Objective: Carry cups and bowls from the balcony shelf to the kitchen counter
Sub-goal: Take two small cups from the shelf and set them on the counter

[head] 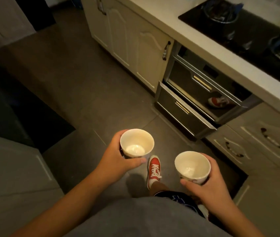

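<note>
Holding two white bowls, both upright and empty: left hand [117, 159] wrapped around left bowl [136, 143], right hand [209, 183] around right bowl [192, 165]. Red sneaker [153, 169] on grey floor [84, 82] between them; counter [178, 23] and two-burner hob [248, 35] ahead right.

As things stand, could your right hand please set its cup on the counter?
Probably yes: the right hand grips its cup upright, and the counter edge on that side looks bare, beside the hob; a step closer may be needed.
</note>
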`<state>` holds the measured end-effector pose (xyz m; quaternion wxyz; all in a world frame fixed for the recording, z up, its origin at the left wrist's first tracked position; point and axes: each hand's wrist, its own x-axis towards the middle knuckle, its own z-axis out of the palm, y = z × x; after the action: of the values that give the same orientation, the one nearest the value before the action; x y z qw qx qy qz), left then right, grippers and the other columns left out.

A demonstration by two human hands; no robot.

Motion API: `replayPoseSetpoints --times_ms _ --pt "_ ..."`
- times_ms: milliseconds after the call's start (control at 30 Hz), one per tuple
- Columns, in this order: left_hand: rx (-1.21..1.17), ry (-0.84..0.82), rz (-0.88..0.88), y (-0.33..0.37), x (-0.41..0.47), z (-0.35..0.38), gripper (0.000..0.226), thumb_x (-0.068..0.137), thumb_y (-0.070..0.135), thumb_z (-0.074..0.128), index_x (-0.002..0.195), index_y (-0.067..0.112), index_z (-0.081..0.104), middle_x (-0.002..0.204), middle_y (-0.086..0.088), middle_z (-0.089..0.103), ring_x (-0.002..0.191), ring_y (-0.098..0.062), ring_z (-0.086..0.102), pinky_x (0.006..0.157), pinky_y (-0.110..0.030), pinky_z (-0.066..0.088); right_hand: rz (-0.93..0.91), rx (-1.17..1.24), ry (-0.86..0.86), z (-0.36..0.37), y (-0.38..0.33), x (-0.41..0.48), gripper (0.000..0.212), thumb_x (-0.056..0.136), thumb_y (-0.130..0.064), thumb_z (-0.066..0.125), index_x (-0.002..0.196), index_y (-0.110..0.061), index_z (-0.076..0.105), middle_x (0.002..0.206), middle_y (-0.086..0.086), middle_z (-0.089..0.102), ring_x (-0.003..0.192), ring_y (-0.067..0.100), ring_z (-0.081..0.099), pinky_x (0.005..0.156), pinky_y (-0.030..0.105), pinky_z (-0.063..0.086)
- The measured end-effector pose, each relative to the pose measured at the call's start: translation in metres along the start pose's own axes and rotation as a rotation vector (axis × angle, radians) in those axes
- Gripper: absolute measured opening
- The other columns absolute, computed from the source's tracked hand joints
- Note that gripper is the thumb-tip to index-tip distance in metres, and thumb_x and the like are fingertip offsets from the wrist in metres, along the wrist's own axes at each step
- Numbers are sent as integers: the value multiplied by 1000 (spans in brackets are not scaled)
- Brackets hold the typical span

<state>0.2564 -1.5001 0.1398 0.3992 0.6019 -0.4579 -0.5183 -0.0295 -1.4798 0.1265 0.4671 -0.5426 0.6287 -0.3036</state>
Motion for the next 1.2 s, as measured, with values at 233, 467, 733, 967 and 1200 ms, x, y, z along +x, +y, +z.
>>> replayPoseSetpoints --times_ms 233,467,733,967,1200 --pt "9 138 -45 29 87 -10 82 53 29 93 121 42 49 114 27 61 109 3 59 77 -10 51 -76 -24 -161 -19 -40 149 90 46 -36 91 114 -66 39 108 -40 51 102 -18 51 65 6 51" --pt "-5 372 -130 37 125 -59 82 61 15 91 125 39 47 113 29 60 108 7 58 79 -13 53 -200 -55 -387 37 -114 281 88 55 -22 91 119 -53 40 105 -46 47 104 -19 49 70 5 50" --pt "-46 562 -201 24 183 -155 76 60 26 90 116 48 44 101 48 53 99 23 51 65 1 45 -253 -38 -496 163 -181 392 88 55 -18 91 125 -40 42 117 -26 51 105 -12 53 76 11 50" --pt "-19 483 -147 44 273 -258 77 55 34 85 119 45 44 105 42 56 101 22 52 66 2 45 -240 -37 -432 215 -233 461 87 55 -15 91 115 -54 42 117 -27 52 106 -9 54 75 5 49" --pt "38 366 -89 74 391 -308 81 52 43 86 120 49 43 112 38 55 106 18 52 71 -2 48 -184 -60 -325 205 -252 517 87 55 -13 92 114 -55 44 109 -39 54 104 -11 55 73 9 51"
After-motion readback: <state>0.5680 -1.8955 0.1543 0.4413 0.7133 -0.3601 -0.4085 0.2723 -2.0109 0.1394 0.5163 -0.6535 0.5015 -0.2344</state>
